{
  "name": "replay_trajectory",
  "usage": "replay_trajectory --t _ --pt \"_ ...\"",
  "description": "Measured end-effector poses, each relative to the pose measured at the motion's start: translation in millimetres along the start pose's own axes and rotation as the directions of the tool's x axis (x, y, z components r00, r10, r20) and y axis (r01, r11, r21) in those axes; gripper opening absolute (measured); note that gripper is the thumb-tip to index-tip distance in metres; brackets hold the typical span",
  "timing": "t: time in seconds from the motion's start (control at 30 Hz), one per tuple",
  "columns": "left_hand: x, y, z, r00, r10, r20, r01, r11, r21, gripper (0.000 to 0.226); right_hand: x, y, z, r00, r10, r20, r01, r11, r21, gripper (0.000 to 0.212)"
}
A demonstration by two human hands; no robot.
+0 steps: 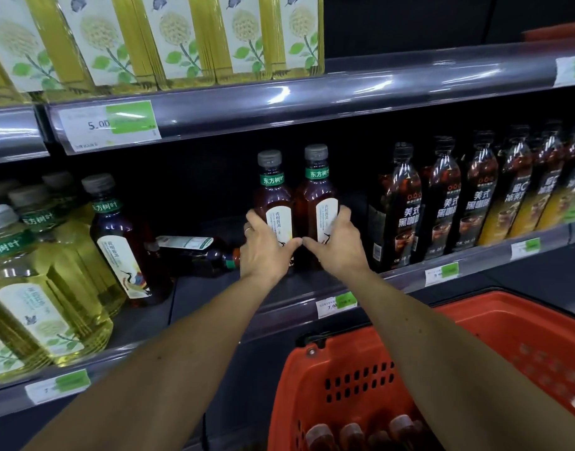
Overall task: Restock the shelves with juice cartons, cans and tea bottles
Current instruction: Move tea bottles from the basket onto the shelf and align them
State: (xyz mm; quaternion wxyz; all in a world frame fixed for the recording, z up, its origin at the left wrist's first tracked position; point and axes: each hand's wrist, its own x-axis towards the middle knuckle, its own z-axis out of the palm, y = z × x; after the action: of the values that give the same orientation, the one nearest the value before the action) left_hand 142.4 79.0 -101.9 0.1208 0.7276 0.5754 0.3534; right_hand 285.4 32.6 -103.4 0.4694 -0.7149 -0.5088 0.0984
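Right now both hands reach onto the middle shelf (214, 297), each wrapped around one upright dark tea bottle. The left hand (266, 247) grips the left tea bottle (274, 196) low on its body, fingers curled round its left side, thumb across the white label. The right hand (338, 245) grips the right tea bottle (317, 193) the same way from its right side. The two bottles stand touching, side by side, and the thumbs nearly meet between them.

Just left of the hands, another dark bottle (195, 255) lies on its side, further back on the shelf. Further left stands one more upright dark tea bottle (123, 242), beside a group of pale yellow tea bottles (42, 288). To the right, a row of black coffee bottles (442, 203) fills the shelf.

Near the person, lower right, an orange basket (494, 336) holds several more dark bottles (351, 434), caps up.
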Motion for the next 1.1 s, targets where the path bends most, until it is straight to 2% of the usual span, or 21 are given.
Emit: replay_trajectory --t 0.2,0.37,0.5,0.9,1.0,1.1 --pt "49.3 -1.4 23.8 1.000 -0.028 0.000 0.028 0.999 -0.026 0.095 42.5 9.5 19.3 1.000 -0.007 -0.014 0.006 1.000 -0.020 0.087" --pt "89.0 -5.5 43.9 1.000 -0.022 0.001 0.022 0.999 -0.040 0.112 80.0 15.0 32.2 1.000 -0.007 -0.024 0.007 1.000 0.001 0.091" --pt "114.6 -6.3 55.4 0.999 -0.047 -0.005 0.047 0.999 -0.011 0.119 105.2 18.4 43.5 0.999 -0.002 -0.042 0.003 1.000 0.028 0.086" --pt "133.0 -2.7 71.8 0.997 -0.081 -0.012 0.082 0.994 0.073 0.118 120.2 29.0 56.7 0.997 -0.027 -0.067 0.034 0.994 0.101 0.084" --pt "134.1 3.1 64.4 0.993 -0.116 0.035 0.114 0.991 0.063 0.121 119.5 26.5 56.6 0.998 0.004 -0.062 0.002 0.994 0.110 0.084" --pt "134.0 6.9 47.2 0.975 -0.163 0.153 0.155 0.986 0.067 0.121 120.1 18.8 51.9 0.995 0.100 0.017 -0.101 0.993 0.056 0.077"
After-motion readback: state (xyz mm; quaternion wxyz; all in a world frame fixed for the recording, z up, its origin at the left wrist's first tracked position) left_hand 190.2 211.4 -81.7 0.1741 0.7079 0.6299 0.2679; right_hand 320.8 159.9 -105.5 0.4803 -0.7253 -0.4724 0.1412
